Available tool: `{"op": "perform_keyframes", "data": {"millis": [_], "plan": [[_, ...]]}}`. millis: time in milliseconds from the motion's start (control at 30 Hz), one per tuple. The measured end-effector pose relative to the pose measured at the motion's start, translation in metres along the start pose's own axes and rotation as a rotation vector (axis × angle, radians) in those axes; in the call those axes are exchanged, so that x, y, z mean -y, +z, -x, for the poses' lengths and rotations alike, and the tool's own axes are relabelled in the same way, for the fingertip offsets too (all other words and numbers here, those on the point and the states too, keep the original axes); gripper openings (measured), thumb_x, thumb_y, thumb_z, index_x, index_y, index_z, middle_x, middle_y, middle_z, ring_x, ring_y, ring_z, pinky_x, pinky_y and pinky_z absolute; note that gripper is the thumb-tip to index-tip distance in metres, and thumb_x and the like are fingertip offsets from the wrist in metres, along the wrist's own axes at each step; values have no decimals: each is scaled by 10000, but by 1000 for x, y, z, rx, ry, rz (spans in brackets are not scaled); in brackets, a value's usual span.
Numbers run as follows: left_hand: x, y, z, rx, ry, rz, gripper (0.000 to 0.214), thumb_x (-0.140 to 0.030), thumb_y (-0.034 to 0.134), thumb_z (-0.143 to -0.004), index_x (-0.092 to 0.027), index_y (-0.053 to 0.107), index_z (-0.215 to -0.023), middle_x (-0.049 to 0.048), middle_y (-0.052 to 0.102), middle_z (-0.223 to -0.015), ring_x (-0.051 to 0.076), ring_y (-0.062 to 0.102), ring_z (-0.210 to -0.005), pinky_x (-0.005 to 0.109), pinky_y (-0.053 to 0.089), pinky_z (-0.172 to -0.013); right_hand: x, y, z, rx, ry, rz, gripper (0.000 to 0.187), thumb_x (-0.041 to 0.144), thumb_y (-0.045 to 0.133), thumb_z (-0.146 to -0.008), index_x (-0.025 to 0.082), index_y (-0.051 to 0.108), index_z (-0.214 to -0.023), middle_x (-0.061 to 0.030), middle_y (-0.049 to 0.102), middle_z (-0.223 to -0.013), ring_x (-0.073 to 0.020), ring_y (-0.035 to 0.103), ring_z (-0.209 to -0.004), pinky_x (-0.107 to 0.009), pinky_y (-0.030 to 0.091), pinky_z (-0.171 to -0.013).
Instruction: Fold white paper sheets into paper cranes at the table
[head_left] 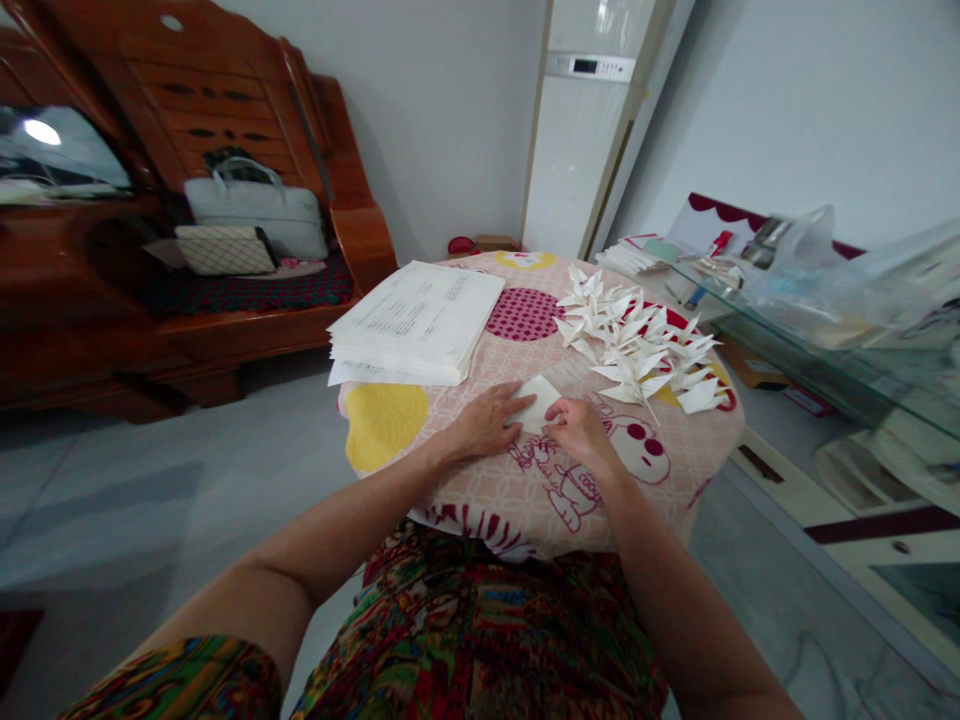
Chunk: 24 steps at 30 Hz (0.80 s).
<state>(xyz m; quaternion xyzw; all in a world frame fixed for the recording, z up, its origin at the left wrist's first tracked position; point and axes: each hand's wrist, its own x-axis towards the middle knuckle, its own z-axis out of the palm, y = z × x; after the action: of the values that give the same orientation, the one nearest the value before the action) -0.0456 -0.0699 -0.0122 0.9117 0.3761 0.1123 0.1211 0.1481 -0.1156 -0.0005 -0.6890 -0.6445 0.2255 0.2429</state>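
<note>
A small folded piece of white paper [537,404] lies on the patterned tablecloth [465,490], between my two hands. My left hand [491,420] rests flat with its fingers stretched over the paper's left side. At the right edge of the paper, the fingers of my right hand [579,430] are bent together in a pinch on it. Several folded white paper cranes [634,340] sit in a cluster beyond my right hand. To the left is a thick stack of printed paper sheets [420,320].
A glass-topped cabinet [847,370] with plastic bags [817,270] and papers stands close to the table on the right. A carved wooden sofa [262,90] holding a pale handbag [259,215] is at the far left. A tall white air conditioner [574,150] stands behind the table.
</note>
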Motion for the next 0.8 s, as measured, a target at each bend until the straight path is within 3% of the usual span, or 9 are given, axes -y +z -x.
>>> {"op": "perform_keyframes", "data": {"millis": [267, 500, 700, 800], "plan": [[22, -13, 18, 1, -53, 24, 596, -207, 515, -870, -205, 511, -1466, 124, 354, -1613, 295, 356, -1480, 495, 260, -1229, -3, 0, 0, -1, -6, -2, 110, 154, 687, -708, 195, 698, -809, 33, 644, -603, -139, 568, -578, -247, 392, -604], [40, -18, 31, 14, -95, 73, 630, -115, 476, -845, -197, 513, -1468, 117, 328, -1626, 285, 319, -1502, 459, 276, -1234, -4, 2, -1, 5, -9, 12, 135, 139, 676, -717, 175, 702, -845, 23, 651, -613, -146, 584, -606, -248, 398, -620], [58, -19, 35, 5, -54, 127, 743, -19, 443, -747, -258, 528, -1446, 37, 402, -1596, 244, 402, -1461, 466, 342, -1209, -5, 1, -1, -13, -29, 16, 116, 141, 669, -706, 189, 696, -808, 30, 640, -601, -140, 573, -589, -242, 395, -608], [58, -21, 38, -28, -66, 199, 765, -8, 433, -703, -245, 558, -1420, 23, 469, -1552, 229, 459, -1422, 443, 365, -1201, -5, 2, -1, -27, -32, 1, 115, 140, 664, -704, 191, 697, -801, 19, 659, -624, -144, 588, -600, -243, 409, -613]]}}
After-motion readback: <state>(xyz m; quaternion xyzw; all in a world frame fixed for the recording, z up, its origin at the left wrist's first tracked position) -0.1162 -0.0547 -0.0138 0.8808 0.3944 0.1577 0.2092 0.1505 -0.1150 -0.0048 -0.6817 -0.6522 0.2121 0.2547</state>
